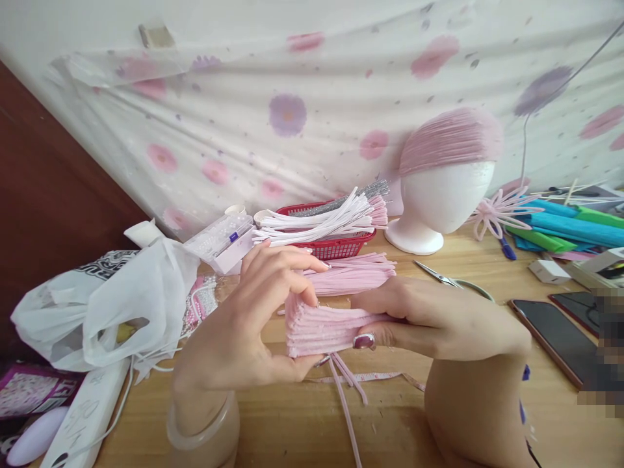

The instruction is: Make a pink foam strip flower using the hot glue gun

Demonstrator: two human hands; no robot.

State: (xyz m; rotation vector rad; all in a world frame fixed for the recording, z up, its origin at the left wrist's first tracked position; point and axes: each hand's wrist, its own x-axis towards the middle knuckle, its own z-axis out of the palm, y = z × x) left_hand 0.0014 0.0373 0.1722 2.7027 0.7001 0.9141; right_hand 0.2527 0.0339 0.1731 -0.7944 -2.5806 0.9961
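Observation:
Both hands hold a flat bundle of pink pipe cleaners [319, 325] above the wooden table [292, 422]. My left hand [244, 318] cups the bundle's left end, its thumb under it and its fingers curled over the top. My right hand [429, 318] grips the bundle from the right, thumb on the front face. A few loose pink strands [348, 390] hang down from the bundle. More pink pipe cleaners [355, 270] lie on the table just behind.
A red basket [336, 247] holds white, pink and silver pipe cleaners. A white foam head [443, 195] wears a pink pipe-cleaner cap. Scissors [439, 274], two phones [560, 338], coloured paper rolls [570, 227], a white plastic bag [121, 305] and a bead box [224, 242] surround them.

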